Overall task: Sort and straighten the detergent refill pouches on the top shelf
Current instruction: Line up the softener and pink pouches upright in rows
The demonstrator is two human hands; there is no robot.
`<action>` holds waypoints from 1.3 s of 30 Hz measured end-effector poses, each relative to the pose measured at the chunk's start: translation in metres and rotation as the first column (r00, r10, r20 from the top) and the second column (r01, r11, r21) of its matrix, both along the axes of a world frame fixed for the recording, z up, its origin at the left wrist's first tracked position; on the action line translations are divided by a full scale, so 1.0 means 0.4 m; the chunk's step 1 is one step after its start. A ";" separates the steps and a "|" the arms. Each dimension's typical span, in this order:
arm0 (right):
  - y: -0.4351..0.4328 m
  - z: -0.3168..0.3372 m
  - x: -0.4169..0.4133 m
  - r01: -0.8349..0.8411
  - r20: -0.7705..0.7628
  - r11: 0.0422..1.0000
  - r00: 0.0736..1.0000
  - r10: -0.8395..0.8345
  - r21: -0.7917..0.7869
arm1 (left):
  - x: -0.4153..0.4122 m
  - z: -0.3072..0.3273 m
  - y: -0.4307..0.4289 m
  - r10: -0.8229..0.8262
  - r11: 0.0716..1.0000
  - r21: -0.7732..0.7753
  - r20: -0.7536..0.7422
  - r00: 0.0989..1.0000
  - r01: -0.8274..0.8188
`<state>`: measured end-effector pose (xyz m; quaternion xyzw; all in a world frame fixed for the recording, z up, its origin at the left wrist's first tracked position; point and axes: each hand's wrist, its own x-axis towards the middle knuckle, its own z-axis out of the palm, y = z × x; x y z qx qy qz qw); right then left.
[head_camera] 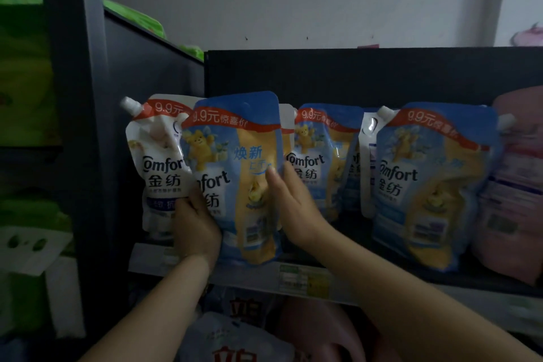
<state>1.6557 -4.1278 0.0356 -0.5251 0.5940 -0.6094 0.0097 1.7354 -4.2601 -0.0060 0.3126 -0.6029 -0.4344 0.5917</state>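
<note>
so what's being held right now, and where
The blue pouch: left hand grips its lower left edge, right hand rests flat on its right side.

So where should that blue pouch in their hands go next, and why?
Probably slide the held blue pouch rightward, upright, in front of the matching blue pouch. It now tilts and overlaps the white pouch, a different kind. The left hand grips its lower edge and the right hand lies flat on its front, ready to steer.
</note>
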 end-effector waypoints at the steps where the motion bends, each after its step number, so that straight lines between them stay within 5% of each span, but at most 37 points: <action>1: 0.007 -0.007 0.012 -0.042 0.084 0.999 0.996 0.040 0.026 | -0.002 0.004 0.001 0.001 1.000 0.005 -0.005 1.000 -0.001; 6: 0.046 0.020 0.030 -0.004 0.291 1.000 0.957 0.013 -0.031 | -0.026 0.045 0.061 -0.008 1.000 -0.017 0.015 1.000 0.008; 13: 0.139 0.064 -0.076 0.265 0.149 0.963 0.955 -0.255 -0.049 | -0.119 0.085 0.206 -0.195 0.979 -0.061 -0.020 0.981 0.194; 21: 0.222 0.018 -0.148 0.464 0.051 0.886 0.885 -0.463 -0.012 | -0.143 0.040 0.206 -0.298 0.886 -0.276 0.279 0.913 0.373; 24: 0.251 0.001 -0.128 0.625 -0.464 0.776 0.666 -0.584 -0.079 | -0.104 0.033 0.192 -0.096 0.701 -0.638 0.358 0.929 0.318; 26: 0.271 -0.018 -0.129 0.624 -0.741 0.780 0.498 -0.452 -0.057 | -0.085 0.019 0.176 0.092 0.492 -0.818 0.390 0.916 0.299; 29: 0.286 -0.041 -0.149 0.640 -0.919 0.763 0.346 -0.187 0.086 | -0.075 0.016 0.169 0.322 0.272 -0.905 0.407 0.855 0.328; 32: 0.282 -0.039 -0.163 0.665 -0.867 0.683 0.490 -0.094 0.302 | -0.097 0.036 0.173 0.480 0.127 -0.915 0.394 0.784 0.382; 36: 0.243 -0.024 -0.174 0.750 -0.855 0.536 0.510 -0.097 0.387 | -0.142 0.062 0.167 0.644 0.274 -0.846 0.515 0.566 0.458; 39: 0.207 -0.031 -0.195 0.766 -0.826 0.487 0.544 -0.145 0.419 | -0.190 0.062 0.154 0.710 0.238 -0.804 0.527 0.468 0.544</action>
